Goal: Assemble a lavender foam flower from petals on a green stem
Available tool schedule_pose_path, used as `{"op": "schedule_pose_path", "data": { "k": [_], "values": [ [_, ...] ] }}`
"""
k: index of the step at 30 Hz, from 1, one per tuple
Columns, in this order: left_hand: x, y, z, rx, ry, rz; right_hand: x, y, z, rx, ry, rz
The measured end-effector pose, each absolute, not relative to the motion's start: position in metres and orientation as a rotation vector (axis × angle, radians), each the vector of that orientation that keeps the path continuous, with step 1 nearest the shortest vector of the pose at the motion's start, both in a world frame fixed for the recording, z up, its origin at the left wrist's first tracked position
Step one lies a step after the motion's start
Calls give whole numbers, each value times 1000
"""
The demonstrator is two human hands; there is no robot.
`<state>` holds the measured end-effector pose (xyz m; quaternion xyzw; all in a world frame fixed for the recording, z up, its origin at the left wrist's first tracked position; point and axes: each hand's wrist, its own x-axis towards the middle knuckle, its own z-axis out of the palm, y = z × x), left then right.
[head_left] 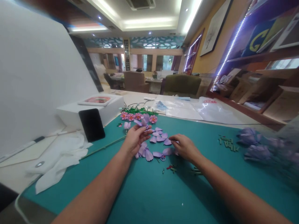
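My left hand (135,138) is closed around the base of a partly built purple flower (143,121), holding it above the mat. On the green mat (144,193) my right hand (184,146) has its thumb and fingertips together at a loose purple petal (167,142); whether it grips the petal cannot be made out. Several more purple petals (148,154) lie between and below the hands. A small round patterned piece (163,158) sits by the lower petals. Small green and red pieces (171,168) lie nearer to me.
Pink flowers (137,116) with green leaves lie at the mat's back edge. A black phone (92,125) leans against a white box (109,107) on the left. Finished-looking purple flowers (251,143) and short green sticks (228,143) are on the right. Clear plastic bags (210,109) lie behind.
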<state>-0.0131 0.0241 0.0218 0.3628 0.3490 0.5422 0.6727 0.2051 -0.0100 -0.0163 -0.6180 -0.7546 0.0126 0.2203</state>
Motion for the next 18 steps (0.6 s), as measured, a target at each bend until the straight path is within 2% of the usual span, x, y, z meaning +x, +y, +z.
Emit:
{"op": "schedule_pose_path", "data": {
  "k": [9,18],
  "values": [
    [-15,25,18,830,779,1220,164,66,-10,-2063,-2116,-140],
    [-15,24,19,813,755,1193,163,92,-23,-2144,-2050,-76]
  ]
}}
